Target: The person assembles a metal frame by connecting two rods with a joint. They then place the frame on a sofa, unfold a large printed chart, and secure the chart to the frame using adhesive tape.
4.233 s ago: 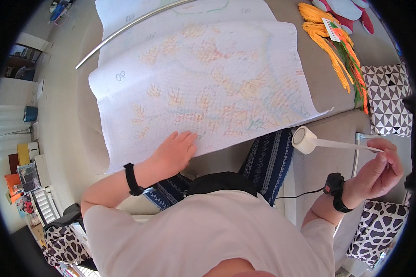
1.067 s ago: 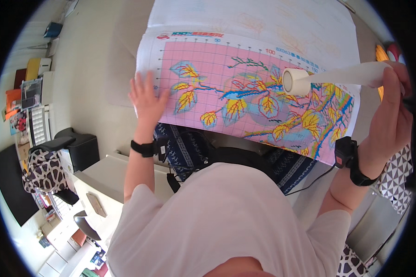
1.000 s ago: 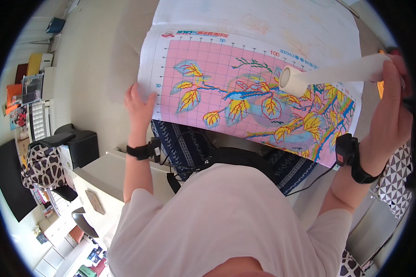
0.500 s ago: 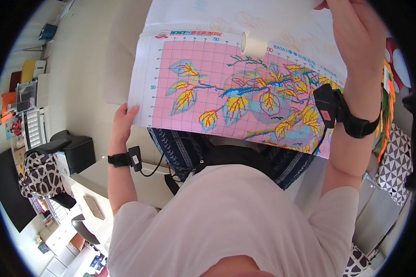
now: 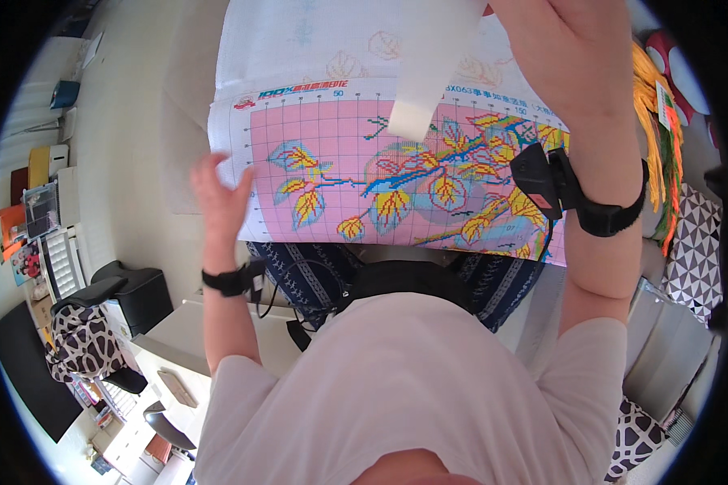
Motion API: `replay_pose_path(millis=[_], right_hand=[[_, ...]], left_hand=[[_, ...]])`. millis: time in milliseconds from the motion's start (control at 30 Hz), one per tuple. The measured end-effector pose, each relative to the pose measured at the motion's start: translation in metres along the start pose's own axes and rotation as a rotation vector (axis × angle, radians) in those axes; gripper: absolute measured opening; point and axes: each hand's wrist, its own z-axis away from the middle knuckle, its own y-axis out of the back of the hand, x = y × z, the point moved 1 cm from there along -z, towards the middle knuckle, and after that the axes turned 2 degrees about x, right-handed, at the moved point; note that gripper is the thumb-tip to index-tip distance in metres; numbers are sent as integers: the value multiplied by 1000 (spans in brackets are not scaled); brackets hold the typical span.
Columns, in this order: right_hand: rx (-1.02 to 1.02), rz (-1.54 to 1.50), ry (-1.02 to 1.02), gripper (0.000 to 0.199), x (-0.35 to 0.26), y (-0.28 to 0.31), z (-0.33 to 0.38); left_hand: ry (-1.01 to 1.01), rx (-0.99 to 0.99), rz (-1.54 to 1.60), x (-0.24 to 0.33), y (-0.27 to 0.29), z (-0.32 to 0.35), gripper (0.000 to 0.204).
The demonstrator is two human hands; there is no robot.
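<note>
A printed cross-stitch fabric (image 5: 299, 145), pink with a grid, yellow leaves and blue branches, spreads over my lap with its white border at the top. My left hand (image 5: 221, 194) is at the fabric's left edge, open, its thumb and fingers apart and slightly blurred. At the upper right, my right hand (image 5: 578, 56) reaches over the fabric, its fingertips partly cut off by the frame's top. From beside those fingertips a white strip (image 5: 430, 69), like paper or tape, hangs down across the print, its cream-coloured lower end over the pattern.
Orange and green thread bundles (image 5: 655, 129) hang at the right, near a patterned cushion (image 5: 694, 250). A white cabinet (image 5: 174, 339) stands at the lower left, beside a black chair (image 5: 133, 295). Straps with small black devices circle both my wrists.
My left hand has let go of the fabric's left edge and opened. The fabric has shifted left and slightly down in view. The strip's curled end has straightened and hangs longer.
</note>
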Motion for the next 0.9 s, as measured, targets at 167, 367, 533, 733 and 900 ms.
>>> replay_pose_path(millis=[167, 367, 533, 733, 900], right_hand=[[42, -20, 14, 3, -9, 9, -6], [196, 160, -167, 5, 3, 64, 13], [406, 95, -843, 14, 39, 166, 105], [675, -100, -1314, 20, 86, 195, 280], [806, -55, -1404, 17, 90, 191, 338]], left_hand=[[-383, -297, 796, 130, -61, -39, 54], [-610, -306, 769, 193, -66, -73, 29], [-411, -557, 1391, 226, -74, -95, 21], [-54, -1028, 1163, 311, -147, -83, 16], [-78, -1025, 1211, 336, -182, -26, 21]])
